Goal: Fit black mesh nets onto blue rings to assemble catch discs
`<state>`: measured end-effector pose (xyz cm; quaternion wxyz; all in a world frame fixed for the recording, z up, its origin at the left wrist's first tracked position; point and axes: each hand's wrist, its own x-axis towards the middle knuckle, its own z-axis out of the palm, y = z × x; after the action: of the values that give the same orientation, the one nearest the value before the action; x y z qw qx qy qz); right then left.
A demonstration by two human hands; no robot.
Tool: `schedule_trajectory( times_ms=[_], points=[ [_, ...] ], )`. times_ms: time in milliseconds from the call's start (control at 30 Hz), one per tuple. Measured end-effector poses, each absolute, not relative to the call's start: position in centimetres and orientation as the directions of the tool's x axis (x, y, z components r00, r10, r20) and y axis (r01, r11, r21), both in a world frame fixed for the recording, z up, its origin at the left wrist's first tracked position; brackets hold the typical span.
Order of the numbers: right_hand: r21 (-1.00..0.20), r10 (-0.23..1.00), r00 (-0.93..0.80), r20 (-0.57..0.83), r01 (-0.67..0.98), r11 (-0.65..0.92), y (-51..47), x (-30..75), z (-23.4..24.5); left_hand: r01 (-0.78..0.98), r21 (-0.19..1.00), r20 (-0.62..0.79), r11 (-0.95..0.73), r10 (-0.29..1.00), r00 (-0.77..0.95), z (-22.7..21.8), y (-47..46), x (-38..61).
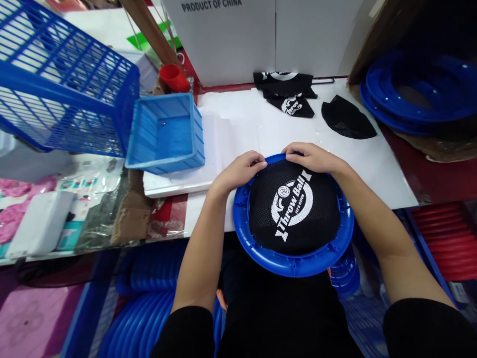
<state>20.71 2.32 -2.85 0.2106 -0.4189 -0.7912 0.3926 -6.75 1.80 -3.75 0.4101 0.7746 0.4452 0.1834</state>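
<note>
A blue plastic ring (294, 263) rests on the white table's near edge, against my body. A black mesh cloth (294, 206) printed "Throw Ball" in white is stretched over it. My left hand (240, 171) curls its fingers over the cloth's far-left edge at the rim. At the far top edge of the ring, my right hand (315, 156) presses the cloth with bent fingers. Both hands are closed on the cloth's edge.
More black mesh cloths (290, 97) (348, 119) lie at the back of the white table (372, 169). A small blue tray (166, 134) and a blue wire basket (63, 84) stand left. Stacked blue rings (421, 94) sit at right, others (149, 308) below. A white carton (261, 35) stands behind.
</note>
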Motion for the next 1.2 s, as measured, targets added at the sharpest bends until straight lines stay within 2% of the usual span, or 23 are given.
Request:
schedule_trajectory(
  times_ms=[400,667,867,1067,1200],
  points=[
    [-0.766,0.867,-0.497,-0.014,0.563,0.310,2.4,19.8,-3.1,0.572,0.738,-0.031,-0.357,0.829,0.558,-3.8,1.7,-6.7],
    [-0.793,0.864,-0.503,-0.037,0.541,0.281,2.8,20.1,-3.5,0.571,0.755,-0.044,-0.322,0.845,0.533,-3.9,1.9,-6.7],
    [-0.784,0.882,-0.470,-0.036,0.560,0.267,2.6,19.9,-3.5,0.528,0.779,-0.038,-0.337,0.816,0.577,-3.8,1.9,-7.2],
    [-0.777,0.892,-0.450,-0.030,0.572,0.263,2.3,19.8,-3.3,0.559,0.764,-0.026,-0.323,0.849,0.527,-3.8,1.6,-6.8],
    [-0.786,0.879,-0.475,-0.032,0.555,0.271,2.6,20.0,-3.4,0.580,0.725,0.047,-0.371,0.867,0.497,-3.7,1.1,-5.6]
  ],
)
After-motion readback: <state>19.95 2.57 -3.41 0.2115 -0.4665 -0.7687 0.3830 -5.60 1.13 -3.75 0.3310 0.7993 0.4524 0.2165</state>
